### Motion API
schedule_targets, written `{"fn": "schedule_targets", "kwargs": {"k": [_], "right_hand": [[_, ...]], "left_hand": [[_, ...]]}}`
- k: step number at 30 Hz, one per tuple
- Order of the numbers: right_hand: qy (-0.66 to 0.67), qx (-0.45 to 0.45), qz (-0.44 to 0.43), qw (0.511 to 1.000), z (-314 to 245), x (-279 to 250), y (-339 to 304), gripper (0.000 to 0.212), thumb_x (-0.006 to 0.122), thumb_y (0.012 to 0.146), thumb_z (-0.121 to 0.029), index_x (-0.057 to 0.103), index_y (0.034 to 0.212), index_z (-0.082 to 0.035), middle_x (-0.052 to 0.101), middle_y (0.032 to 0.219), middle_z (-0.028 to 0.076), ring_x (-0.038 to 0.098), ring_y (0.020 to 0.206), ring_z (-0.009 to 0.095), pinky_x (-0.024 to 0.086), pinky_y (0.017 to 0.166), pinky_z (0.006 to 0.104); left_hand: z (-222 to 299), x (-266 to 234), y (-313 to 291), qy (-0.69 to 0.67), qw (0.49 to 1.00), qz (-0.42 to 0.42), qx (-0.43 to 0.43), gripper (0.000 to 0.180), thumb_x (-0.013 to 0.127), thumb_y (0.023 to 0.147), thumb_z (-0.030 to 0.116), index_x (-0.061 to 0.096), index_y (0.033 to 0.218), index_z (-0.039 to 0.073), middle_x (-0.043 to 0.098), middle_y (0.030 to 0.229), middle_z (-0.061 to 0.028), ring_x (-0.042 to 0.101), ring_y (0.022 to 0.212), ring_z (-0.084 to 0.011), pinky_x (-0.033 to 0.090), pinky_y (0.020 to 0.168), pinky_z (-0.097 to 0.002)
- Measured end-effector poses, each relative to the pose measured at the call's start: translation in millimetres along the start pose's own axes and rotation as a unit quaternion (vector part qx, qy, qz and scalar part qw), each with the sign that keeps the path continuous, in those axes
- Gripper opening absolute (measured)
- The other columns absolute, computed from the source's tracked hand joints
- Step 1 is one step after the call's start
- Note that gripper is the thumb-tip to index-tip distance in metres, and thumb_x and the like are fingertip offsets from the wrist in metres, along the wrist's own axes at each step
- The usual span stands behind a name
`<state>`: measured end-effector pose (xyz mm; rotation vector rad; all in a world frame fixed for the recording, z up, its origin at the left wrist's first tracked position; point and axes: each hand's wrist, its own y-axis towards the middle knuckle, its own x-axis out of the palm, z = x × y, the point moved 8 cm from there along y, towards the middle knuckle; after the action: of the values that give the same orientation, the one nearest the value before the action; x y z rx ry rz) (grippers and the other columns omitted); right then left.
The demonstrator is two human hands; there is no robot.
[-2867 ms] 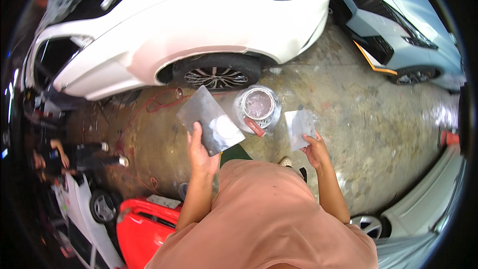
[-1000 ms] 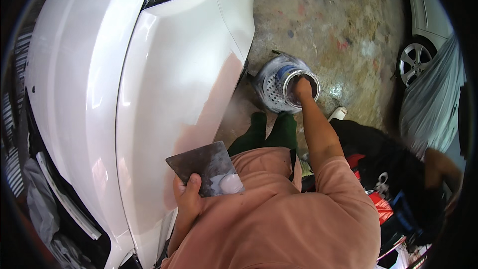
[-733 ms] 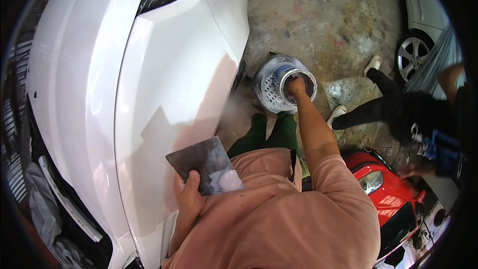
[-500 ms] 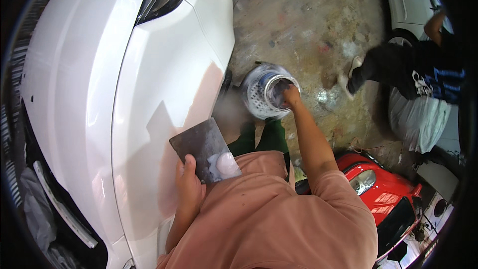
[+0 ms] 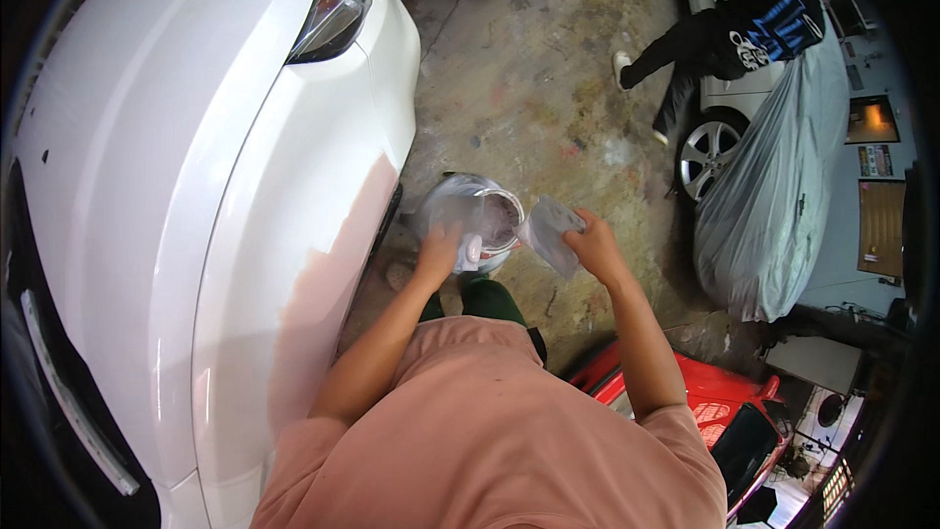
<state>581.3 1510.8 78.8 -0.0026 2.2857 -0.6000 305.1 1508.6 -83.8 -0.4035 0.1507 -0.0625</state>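
Observation:
My left hand (image 5: 438, 255) grips a flat grey plate (image 5: 452, 214), blurred by motion, with a small mound of pale putty (image 5: 470, 253) near its edge. In my right hand (image 5: 595, 247) is a thin grey putty spreader (image 5: 553, 238), pinched by one side, with pinkish putty on the edge that faces the can. Between the two hands stands an open round can (image 5: 503, 222) with greyish-pink putty inside. The plate covers part of the can's left side. A white car (image 5: 294, 186) fills my left, with a dull pink filler patch (image 5: 323, 294) along its bumper corner.
Beyond the can lies a stained concrete floor (image 5: 529, 69). At the far right a person in black (image 5: 754, 29) stands by a pale car with a wheel (image 5: 710, 152) and a draped plastic sheet (image 5: 764, 216). A red car (image 5: 710, 397) stands at my lower right.
My right hand has come out of the can and now shows the spreader to its right. My left hand has brought the plate forward to the can's left side. The view has shifted.

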Motion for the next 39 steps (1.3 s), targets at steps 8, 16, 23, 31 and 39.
{"fn": "schedule_targets", "kwargs": {"k": [8,16,23,31,39], "right_hand": [[-0.140,-0.083,0.020,0.987,-91.1,-83.4,-89.7,0.039,0.062,0.087,-0.014,0.062,0.123,0.000,0.069,0.089,0.028,0.068,0.083,0.043,0.053,0.075,0.0478],[-0.227,-0.213,0.062,0.948,-111.9,-139.3,-134.4,0.030,0.063,0.090,-0.011,0.064,0.120,-0.011,0.069,0.089,0.019,0.066,0.084,0.041,0.051,0.072,0.0494],[-0.268,-0.335,0.102,0.898,-74.6,-218.8,-161.9,0.024,0.064,0.086,-0.003,0.061,0.109,-0.009,0.067,0.091,0.012,0.066,0.086,0.036,0.052,0.071,0.0478],[-0.182,-0.419,0.089,0.885,17.3,-284.2,-155.6,0.034,0.065,0.073,0.012,0.047,0.098,-0.003,0.058,0.128,0.020,0.060,0.111,0.043,0.053,0.086,0.0483],[-0.067,-0.537,0.099,0.835,90.2,-270.7,-153.0,0.071,0.068,0.065,0.021,0.054,0.128,-0.006,0.044,0.142,0.023,0.050,0.127,0.046,0.050,0.101,0.0494]], "left_hand": [[61.8,107.2,1.7,-0.155,0.968,-0.178,-0.079,0.056,0.047,0.104,0.049,0.055,0.133,0.002,0.063,0.123,-0.0145,0.062,0.110,-0.0267,0.050,0.091,-0.0433],[163.9,141.5,-36.5,-0.266,0.939,-0.220,0.003,0.047,0.055,0.102,0.036,0.053,0.136,0.003,0.065,0.121,-0.0074,0.062,0.108,-0.0183,0.050,0.091,-0.0390],[202.8,179.3,-65.5,-0.386,0.917,-0.096,-0.004,0.052,0.058,0.103,0.031,0.046,0.142,-0.001,0.057,0.135,-0.0122,0.056,0.121,-0.0211,0.045,0.102,-0.0364],[218.6,253.5,-131.6,-0.437,0.893,-0.053,-0.096,0.064,0.060,0.102,0.037,0.037,0.149,0.001,0.049,0.145,-0.0167,0.046,0.136,-0.0280,0.035,0.113,-0.0507],[268.6,291.3,-214.0,-0.461,0.882,-0.093,0.009,0.048,0.054,0.105,0.034,0.042,0.143,0.008,0.053,0.137,-0.0076,0.054,0.128,-0.0246,0.050,0.097,-0.0504]]}}
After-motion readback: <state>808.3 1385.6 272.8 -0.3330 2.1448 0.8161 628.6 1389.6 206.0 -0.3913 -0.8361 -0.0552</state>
